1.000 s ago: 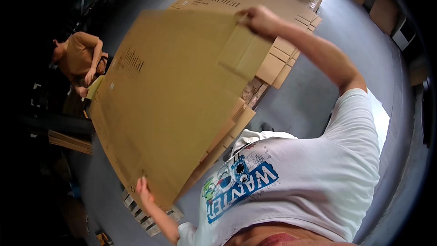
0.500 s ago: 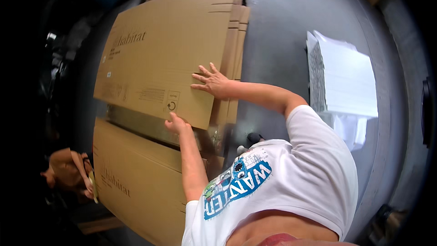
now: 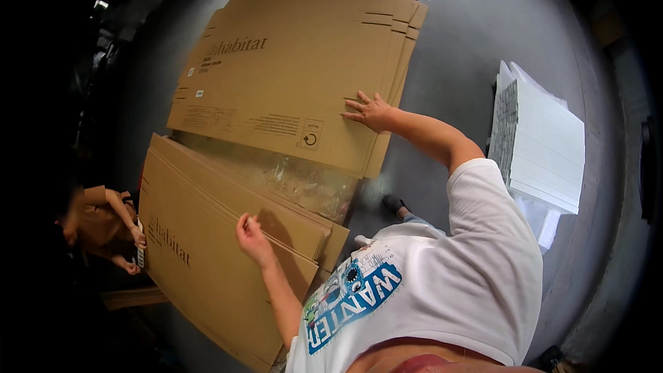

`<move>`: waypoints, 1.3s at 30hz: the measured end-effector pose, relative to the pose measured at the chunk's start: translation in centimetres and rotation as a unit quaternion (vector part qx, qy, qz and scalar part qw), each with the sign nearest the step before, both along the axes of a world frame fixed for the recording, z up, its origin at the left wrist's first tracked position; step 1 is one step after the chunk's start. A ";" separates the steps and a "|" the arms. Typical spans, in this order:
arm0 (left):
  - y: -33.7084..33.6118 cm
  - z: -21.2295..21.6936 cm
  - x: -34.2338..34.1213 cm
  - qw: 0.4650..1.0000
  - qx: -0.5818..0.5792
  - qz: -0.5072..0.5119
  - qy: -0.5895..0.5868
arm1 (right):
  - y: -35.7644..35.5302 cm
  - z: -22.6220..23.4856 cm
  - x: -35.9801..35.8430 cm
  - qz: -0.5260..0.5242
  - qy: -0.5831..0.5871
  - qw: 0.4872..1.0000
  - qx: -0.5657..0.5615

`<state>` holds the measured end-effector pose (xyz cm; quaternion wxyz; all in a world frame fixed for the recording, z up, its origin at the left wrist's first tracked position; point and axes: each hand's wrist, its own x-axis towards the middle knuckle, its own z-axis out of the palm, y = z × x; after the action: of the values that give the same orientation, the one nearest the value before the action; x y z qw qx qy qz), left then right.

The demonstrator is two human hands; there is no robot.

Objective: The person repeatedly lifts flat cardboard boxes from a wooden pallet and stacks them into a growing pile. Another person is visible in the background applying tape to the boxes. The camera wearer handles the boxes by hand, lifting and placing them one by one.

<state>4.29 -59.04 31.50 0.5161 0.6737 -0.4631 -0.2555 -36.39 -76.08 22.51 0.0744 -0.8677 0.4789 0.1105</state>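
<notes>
Beyond the near cardboard stack [image 3: 224, 290], a flat carton [image 3: 290, 72] (likely light, stiff; best gripped by opposite edges) lies under the spread right hand [image 3: 371, 112]; the empty left hand [image 3: 255, 240] hovers over that stack.

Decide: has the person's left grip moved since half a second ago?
Yes: judged against the near cardboard stack, the left grip has moved from the edge of the far cardboard stack to above the near one.

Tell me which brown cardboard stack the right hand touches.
The farther stack: the right hand rests on it, while the nearer stack is below the left hand.
</notes>
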 end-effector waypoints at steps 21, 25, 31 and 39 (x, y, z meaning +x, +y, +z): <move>49.6 -11.7 42.2 0.671 0.450 0.509 -0.297 | 25.4 8.5 34.8 -0.055 -0.261 0.964 -0.010; 47.5 -11.3 40.1 0.720 0.280 0.539 -0.335 | 23.0 5.7 36.1 -0.105 -0.216 0.970 -0.044; 46.2 -11.6 39.0 0.701 0.299 0.556 -0.331 | 21.1 5.5 35.5 -0.118 -0.214 0.958 -0.149; 45.3 -9.4 37.8 0.696 0.346 0.573 -0.261 | 20.8 5.4 35.5 -0.160 -0.315 0.935 0.036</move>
<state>42.07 -13.73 22.13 0.1509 0.9793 0.0172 0.1336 -0.89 -55.29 27.88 0.2696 -0.7667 0.5590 -0.1643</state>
